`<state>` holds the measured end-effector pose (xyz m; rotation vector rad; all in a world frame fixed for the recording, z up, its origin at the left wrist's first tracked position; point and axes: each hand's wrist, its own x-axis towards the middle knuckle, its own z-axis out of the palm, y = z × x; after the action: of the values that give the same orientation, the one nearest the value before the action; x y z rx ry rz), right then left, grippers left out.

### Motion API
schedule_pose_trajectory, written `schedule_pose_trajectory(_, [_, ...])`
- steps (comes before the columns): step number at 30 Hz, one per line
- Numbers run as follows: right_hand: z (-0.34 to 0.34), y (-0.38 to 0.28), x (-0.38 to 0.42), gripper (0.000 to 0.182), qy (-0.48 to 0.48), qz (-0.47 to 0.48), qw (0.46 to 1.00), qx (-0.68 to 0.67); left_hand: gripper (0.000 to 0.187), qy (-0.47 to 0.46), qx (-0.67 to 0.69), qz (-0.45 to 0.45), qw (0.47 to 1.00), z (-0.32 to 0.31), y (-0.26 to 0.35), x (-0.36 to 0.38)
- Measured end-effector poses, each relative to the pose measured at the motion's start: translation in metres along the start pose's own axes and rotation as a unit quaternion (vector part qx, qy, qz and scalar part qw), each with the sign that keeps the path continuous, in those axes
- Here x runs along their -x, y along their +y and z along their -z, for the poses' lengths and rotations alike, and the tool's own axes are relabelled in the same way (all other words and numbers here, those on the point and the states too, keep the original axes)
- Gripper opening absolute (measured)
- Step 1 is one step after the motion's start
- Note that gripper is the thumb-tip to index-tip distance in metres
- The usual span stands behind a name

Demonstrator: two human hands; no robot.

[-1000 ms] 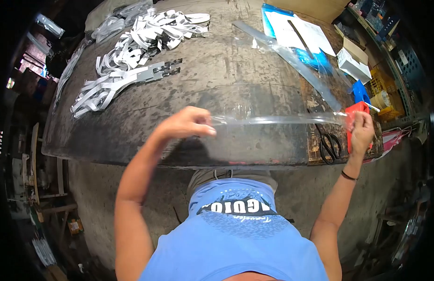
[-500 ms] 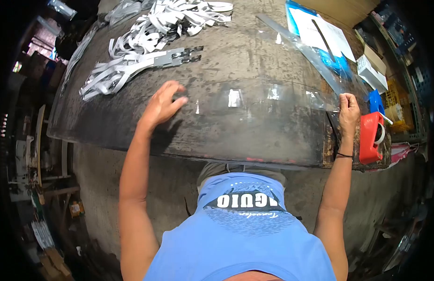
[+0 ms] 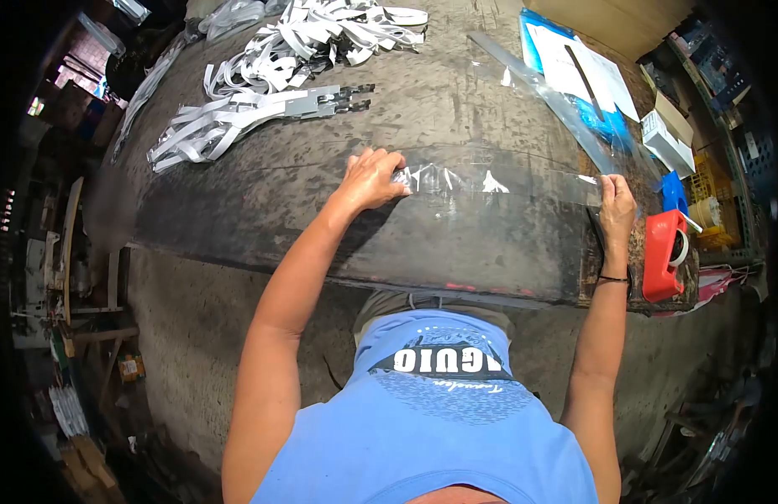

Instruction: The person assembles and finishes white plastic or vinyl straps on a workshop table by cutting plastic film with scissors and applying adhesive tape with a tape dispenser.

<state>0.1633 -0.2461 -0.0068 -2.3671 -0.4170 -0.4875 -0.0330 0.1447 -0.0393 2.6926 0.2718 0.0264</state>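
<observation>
A clear plastic strip (image 3: pixel 494 180) stretches across the dark worktable (image 3: pixel 456 244) between my hands. Its left end is pinched in my left hand (image 3: pixel 375 179), fingers closed round the crumpled edge. My right hand (image 3: pixel 616 202) grips the other end near the table's right side, fingers closed. Beside my right hand stands a red tape dispenser (image 3: pixel 663 256) with a roll in it. A long clear ruler-like strip (image 3: pixel 544 97) lies diagonally beyond the plastic, its near end close to my right hand.
Grey-white straps (image 3: pixel 275 63) are heaped at the back left, with a bundle of straps with dark clips (image 3: pixel 313 102) in front. Papers (image 3: pixel 565 63) on blue plastic lie at the back right, near a small white box (image 3: pixel 668 139) and a blue object (image 3: pixel 675 193).
My left hand has moved right and closed on the left end of the clear plastic. The plastic now runs between both hands; my right hand stays near the same place.
</observation>
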Motion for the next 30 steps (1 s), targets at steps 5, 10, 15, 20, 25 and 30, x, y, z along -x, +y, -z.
schedule_pose_trajectory(5, [0.013, 0.026, 0.003, 0.024, -0.017, -0.083, 0.996, -0.024, 0.021, 0.112, 0.0, -0.096, 0.989, 0.003, -0.004, 0.014])
schedule_pose_trajectory(10, [0.029, -0.013, 0.02, 0.023, 0.096, 0.008, 0.995, 0.034, 0.015, 0.251, -0.103, -0.189, 0.944, -0.005, 0.004, 0.047])
schedule_pose_trajectory(15, [-0.001, -0.12, 0.06, 0.011, -0.047, 0.191, 0.972, -0.127, 0.029, 0.17, -0.115, -0.205, 0.957, -0.016, 0.014, 0.081])
schedule_pose_trajectory(20, [-0.073, -0.158, 0.092, 0.016, -0.168, 0.323, 0.909, -0.205, 0.051, 0.163, -0.128, -0.153, 0.966, -0.03, 0.018, 0.099])
schedule_pose_trajectory(25, [-0.088, -0.168, 0.099, 0.014, -0.253, 0.326, 0.9, -0.137, 0.052, 0.156, -0.105, -0.076, 0.979, -0.035, 0.021, 0.103])
schedule_pose_trajectory(30, [-0.108, -0.169, 0.103, 0.016, -0.296, 0.267, 0.901, -0.173, 0.06, 0.178, -0.087, -0.06, 0.978, -0.036, 0.022, 0.103])
